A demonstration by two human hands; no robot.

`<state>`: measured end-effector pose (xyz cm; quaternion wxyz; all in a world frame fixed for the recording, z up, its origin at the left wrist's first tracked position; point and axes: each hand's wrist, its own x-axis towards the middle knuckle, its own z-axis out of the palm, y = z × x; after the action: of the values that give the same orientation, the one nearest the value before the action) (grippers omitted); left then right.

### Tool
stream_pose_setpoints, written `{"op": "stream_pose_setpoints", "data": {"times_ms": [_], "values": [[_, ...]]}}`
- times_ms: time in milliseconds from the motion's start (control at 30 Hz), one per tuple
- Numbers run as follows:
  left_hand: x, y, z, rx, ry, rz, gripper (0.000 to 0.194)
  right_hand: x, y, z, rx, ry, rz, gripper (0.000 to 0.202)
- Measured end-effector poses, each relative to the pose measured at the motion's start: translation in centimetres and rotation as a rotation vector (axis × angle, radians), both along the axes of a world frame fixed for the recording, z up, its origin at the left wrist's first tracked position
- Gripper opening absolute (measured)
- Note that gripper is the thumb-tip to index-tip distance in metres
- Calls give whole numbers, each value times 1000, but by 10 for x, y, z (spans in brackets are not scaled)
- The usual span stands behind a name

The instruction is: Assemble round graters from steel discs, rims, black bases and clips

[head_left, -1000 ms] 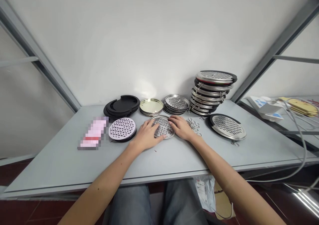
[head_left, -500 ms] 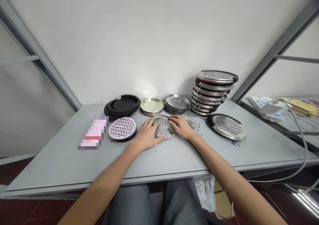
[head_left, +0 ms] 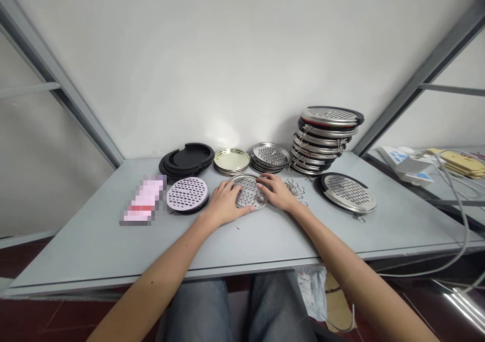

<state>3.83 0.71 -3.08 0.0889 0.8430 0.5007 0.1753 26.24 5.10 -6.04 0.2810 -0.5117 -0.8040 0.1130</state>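
Observation:
A round metal grater (head_left: 250, 193) with raised teeth lies on the table in front of me. My left hand (head_left: 223, 200) grips its left side, fingers over the far rim and the thumb stretched along the near rim. On its right side is my right hand (head_left: 277, 191), with curled fingers against the edge. Just beyond the grater stand a stack of similar toothed metal discs (head_left: 270, 155) and a stack of shiny pale-gold lids (head_left: 231, 160). Loose wire clips (head_left: 294, 189) lie to the right of my right hand.
Black rings (head_left: 187, 159) are stacked at back left, near a lilac perforated disc (head_left: 187, 194) and a pixelated pink object (head_left: 144, 200). A tall pile of assembled graters (head_left: 328, 137) stands at back right; another black-rimmed grater (head_left: 346, 193) lies before it. A cable (head_left: 460, 246) hangs at right.
The view has shifted very slightly. Both hands keep almost the same place on the grater, and nothing else has visibly moved.

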Motion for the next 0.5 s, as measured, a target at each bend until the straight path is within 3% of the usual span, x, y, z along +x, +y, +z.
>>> {"op": "stream_pose_setpoints", "data": {"times_ms": [133,300,500], "values": [[0,0,2,-14,-42,0,70,0,0,0,3,7,1,43],[0,-1,3,-46,-127,14,87,1,0,0,-2,2,10,43],[0,-1,2,-92,-171,13,88,3,0,1,12,-1,39,46]]}}
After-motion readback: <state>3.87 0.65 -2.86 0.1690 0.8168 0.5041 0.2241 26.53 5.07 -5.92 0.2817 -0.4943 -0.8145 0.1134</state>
